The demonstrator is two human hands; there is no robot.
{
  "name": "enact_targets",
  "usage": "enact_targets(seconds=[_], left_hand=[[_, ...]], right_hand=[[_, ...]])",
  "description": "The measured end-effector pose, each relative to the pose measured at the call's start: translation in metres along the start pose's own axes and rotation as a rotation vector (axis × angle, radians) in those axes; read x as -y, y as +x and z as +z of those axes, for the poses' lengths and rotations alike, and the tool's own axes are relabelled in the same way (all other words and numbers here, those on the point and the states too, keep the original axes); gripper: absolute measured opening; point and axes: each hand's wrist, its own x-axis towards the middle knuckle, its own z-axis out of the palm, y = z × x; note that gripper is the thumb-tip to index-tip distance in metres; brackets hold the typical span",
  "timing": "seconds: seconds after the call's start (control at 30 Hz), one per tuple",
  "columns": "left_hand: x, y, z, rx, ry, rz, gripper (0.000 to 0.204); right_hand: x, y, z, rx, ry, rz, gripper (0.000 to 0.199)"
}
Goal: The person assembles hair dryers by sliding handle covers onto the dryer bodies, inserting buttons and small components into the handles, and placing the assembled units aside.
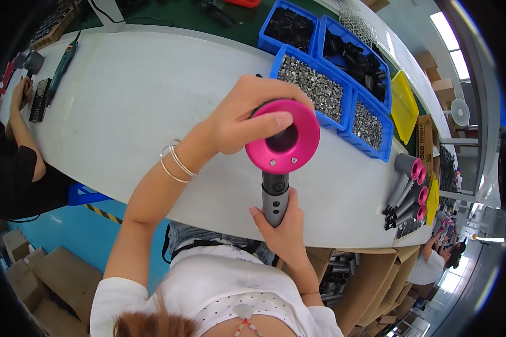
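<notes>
Got both hands on the dryer (283,163) from over here, and it's right in the middle of my view, over the counter (152,101), near the front edge. My left grip (239,115) is clamped around its head, with the thumb lying across the pink ring to the hole in the middle and the other fingers mostly hidden round the back. My right grip (287,230) is closed on the grey handle lower down, thumb on one side. The ring faces up at my camera, with two little shiny dots low on it, and the handle points back toward the wearer's body. Can't tell if any of it touches the counter. Just past the left grip I've got a blue bin (347,104) full of small metal bits, a smaller bin (367,147) of similar stuff beside it, and black parts (357,64) in another bin behind. A yellow tray (403,109) leans out by those. Over at the right end there's a cluster of grey dryers (403,164) with pink ends, lying together. Way off left, a co-worker's hand (21,92) is near a teal driver (64,62).
</notes>
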Motion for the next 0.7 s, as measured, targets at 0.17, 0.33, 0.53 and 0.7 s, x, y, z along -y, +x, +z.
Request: enact_targets(seconds=[0.17,0.33,0.53,0.7], left_hand=[[0.014,-0.016,0.007,0.031,-0.238,-0.001,0.055],[0.028,-0.026,0.005,-0.060,-0.317,-0.116,0.054],[0.029,-0.031,-0.002,-0.101,-0.189,-0.060,0.048],[0.037,-0.031,-0.016,-0.055,-0.170,-0.117,0.043]], right_hand=[[0.005,0.007,-0.004,0.211,0.315,0.220,0.045],[0.015,0.022,0.007,0.220,0.342,0.261,0.047],[0.010,0.034,0.019,0.076,0.038,0.047,0.051],[0.014,0.045,0.026,0.189,0.179,0.161,0.055]])
